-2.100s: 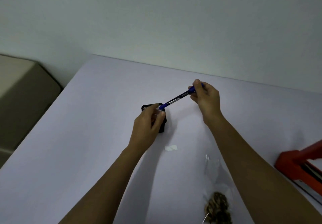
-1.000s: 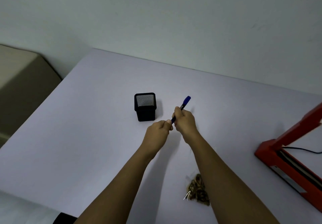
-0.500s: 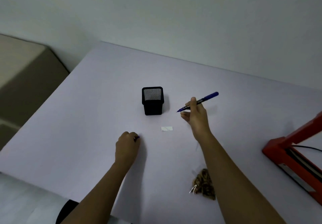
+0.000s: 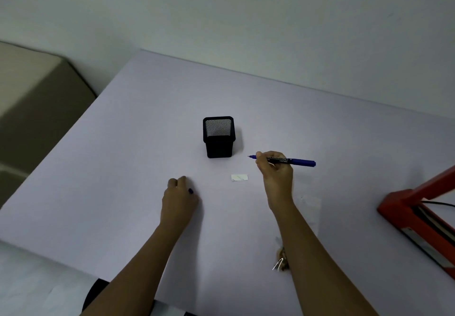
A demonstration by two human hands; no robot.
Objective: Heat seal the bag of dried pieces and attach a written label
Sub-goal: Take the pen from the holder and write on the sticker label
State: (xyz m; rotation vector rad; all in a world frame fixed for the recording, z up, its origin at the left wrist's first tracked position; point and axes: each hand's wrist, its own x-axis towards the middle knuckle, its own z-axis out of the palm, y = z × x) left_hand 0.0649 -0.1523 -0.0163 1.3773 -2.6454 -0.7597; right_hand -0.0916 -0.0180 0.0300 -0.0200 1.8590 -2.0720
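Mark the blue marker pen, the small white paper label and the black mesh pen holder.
blue marker pen point(image 4: 299, 162): head view, on its bare blue barrel.
small white paper label point(image 4: 239, 177): head view, its centre.
black mesh pen holder point(image 4: 219, 147): head view, its front wall.

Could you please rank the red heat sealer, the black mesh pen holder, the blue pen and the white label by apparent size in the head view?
1. red heat sealer, even cut off by the frame.
2. black mesh pen holder.
3. blue pen, longer but thinner.
4. white label.

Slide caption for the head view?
Right hand holds uncapped blue pen near the label; left hand grips its cap.
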